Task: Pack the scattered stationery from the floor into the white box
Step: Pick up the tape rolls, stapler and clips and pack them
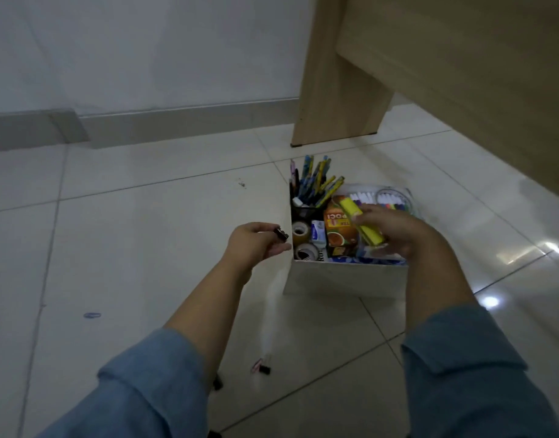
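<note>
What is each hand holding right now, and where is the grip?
The left hand pinches a small dark clip by one end. The right hand grips a yellow stick-shaped item across its middle, above the white box.

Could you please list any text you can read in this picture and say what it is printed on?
"POCI": on the orange carton in the white box.
The smaller line beneath it: too blurred to read.
Print on the small blue and white packet: too small to read.
Nothing else is legible.
</note>
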Action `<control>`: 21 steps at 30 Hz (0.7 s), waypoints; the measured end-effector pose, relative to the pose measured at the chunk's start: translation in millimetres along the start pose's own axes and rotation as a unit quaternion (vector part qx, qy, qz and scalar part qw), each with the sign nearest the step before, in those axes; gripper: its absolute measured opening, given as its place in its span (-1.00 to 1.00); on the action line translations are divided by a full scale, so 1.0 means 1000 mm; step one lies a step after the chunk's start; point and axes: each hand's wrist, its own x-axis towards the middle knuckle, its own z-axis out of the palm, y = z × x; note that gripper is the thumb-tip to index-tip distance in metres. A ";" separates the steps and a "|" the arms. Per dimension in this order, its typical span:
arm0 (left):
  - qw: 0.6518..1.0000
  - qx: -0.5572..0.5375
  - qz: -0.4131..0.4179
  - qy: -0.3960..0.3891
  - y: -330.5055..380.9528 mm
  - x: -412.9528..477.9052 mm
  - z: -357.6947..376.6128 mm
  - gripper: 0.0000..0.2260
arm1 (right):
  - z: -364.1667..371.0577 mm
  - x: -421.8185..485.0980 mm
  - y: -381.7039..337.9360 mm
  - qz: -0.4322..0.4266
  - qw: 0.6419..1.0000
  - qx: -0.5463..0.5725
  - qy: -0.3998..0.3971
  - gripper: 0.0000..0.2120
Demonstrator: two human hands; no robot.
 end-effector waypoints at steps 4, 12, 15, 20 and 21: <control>1.000 -0.012 -0.016 0.005 -0.008 0.006 0.020 -0.80 | -0.017 0.004 0.006 0.007 0.935 -0.353 0.026 -0.38; 0.999 0.031 -0.016 0.015 -0.017 0.013 0.033 -0.73 | 0.014 0.018 0.007 0.049 0.900 -0.433 0.011 -0.34; 0.999 0.034 -0.017 0.018 -0.018 0.015 0.033 -0.72 | 0.022 0.024 0.012 0.047 0.897 -0.439 0.039 -0.36; 0.999 0.030 -0.024 0.015 -0.020 0.016 0.034 -0.73 | 0.037 0.024 0.025 0.043 0.937 -0.321 0.128 -0.47; 0.999 0.029 -0.025 0.013 -0.021 0.017 0.034 -0.73 | 0.038 0.024 0.024 0.029 0.949 -0.288 0.124 -0.54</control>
